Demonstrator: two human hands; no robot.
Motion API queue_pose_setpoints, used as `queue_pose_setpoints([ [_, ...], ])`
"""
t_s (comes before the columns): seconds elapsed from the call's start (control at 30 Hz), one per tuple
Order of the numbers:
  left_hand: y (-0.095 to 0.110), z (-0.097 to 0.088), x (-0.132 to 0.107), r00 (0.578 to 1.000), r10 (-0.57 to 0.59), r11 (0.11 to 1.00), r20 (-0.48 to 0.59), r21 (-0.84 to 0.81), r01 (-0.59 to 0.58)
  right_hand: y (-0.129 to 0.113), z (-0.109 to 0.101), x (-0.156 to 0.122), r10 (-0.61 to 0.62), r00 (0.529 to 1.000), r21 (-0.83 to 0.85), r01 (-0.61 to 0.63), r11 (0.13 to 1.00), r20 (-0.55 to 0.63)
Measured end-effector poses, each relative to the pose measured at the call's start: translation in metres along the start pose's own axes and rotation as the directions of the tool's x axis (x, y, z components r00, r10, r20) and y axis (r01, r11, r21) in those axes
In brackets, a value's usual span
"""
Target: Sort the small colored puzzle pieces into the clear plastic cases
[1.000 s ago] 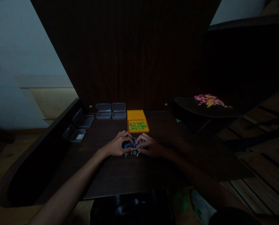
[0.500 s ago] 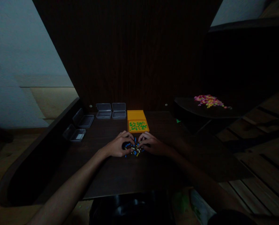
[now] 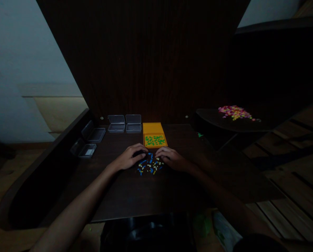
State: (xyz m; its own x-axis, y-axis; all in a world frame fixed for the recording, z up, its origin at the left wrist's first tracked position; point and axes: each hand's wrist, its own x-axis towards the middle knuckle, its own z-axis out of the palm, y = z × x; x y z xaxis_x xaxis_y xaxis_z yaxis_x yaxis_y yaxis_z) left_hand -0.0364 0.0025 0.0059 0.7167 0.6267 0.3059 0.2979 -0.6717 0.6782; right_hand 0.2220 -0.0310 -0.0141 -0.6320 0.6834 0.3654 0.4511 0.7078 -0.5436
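Note:
A small heap of blue, yellow and white beads [image 3: 149, 165] lies on the dark wooden table [image 3: 135, 196] between my hands. My left hand [image 3: 128, 157] rests palm down at the heap's left edge, fingers curved and spread over the table. My right hand [image 3: 170, 158] lies the same way on the heap's right side, fingertips touching the outer beads. Neither hand holds anything that I can see. Just behind the heap stands an open orange box [image 3: 154, 135] with green beads inside.
Two open clear plastic boxes [image 3: 124, 124] stand at the back, two more clear boxes [image 3: 89, 141] at the left edge. A raised dark rim [image 3: 40, 168] borders the table's left. On a shelf to the right lies a pile of pink and yellow beads [image 3: 234, 112].
My hands, cupped tightly around the beads a second ago, have drawn apart and slid back towards the orange box. The heap now lies uncovered and more spread out.

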Motion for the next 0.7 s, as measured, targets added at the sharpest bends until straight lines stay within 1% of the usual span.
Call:
queue_pose_setpoints([
  [0.1, -0.01, -0.001, 0.0, 0.999, -0.028, 0.999, -0.037, 0.035, 0.029, 0.003, 0.001, 0.0, -0.02, 1.0, 0.005, 0.02, 1.0, 0.024],
  [0.23, -0.018, 0.001, -0.001, 0.999, -0.032, 0.997, -0.037, 0.075, 0.035, 0.005, 0.001, -0.001, -0.016, 1.0, 0.022, 0.016, 1.0, 0.015],
  [0.37, -0.018, 0.003, -0.001, 0.999, -0.024, 0.998, -0.046, 0.05, 0.026, 0.0, 0.002, -0.001, -0.04, 0.999, -0.006, 0.04, 0.999, 0.013],
  [0.57, -0.017, 0.003, -0.001, 0.999, -0.044, 0.999, -0.023, 0.004, 0.044, -0.007, 0.01, 0.0, -0.083, 0.991, -0.181, 0.101, 0.978, 0.105],
  [0.7, -0.017, 0.0, 0.0, 0.998, -0.061, 0.997, -0.01, -0.047, 0.061, -0.008, 0.01, 0.0, -0.08, 0.994, -0.196, 0.093, 0.976, 0.072],
])
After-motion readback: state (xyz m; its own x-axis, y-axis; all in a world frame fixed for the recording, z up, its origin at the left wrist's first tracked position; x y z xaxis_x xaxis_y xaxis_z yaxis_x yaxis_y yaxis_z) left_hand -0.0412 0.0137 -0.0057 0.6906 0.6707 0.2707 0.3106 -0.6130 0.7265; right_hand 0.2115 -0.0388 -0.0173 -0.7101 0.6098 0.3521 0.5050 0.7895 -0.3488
